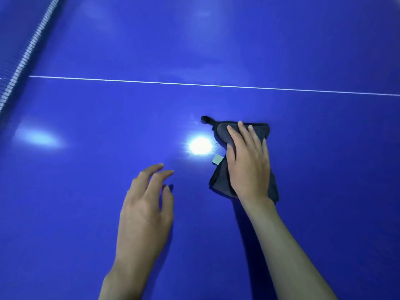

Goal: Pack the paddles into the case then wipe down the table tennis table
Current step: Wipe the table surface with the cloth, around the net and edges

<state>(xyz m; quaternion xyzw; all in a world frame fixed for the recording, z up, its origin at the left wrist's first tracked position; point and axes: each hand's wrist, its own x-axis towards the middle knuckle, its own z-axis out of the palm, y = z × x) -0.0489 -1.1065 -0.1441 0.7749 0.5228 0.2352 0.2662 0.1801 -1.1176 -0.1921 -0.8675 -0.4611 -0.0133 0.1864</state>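
Note:
A dark grey cloth [220, 133] with a black hem, a hanging loop and a small pale tag lies bunched on the blue table tennis table [86, 202]. My right hand [249, 163] presses flat on the cloth with straight fingers, covering its middle. To the left of the cloth, my left hand [147, 204] hovers just above the table surface, fingers spread and relaxed, holding nothing. No paddles or case are in view.
The table's net [28, 53] runs diagonally along the far left. A thin white centre line [194, 84] crosses the table beyond the cloth. Ceiling lights reflect as bright spots on the glossy surface.

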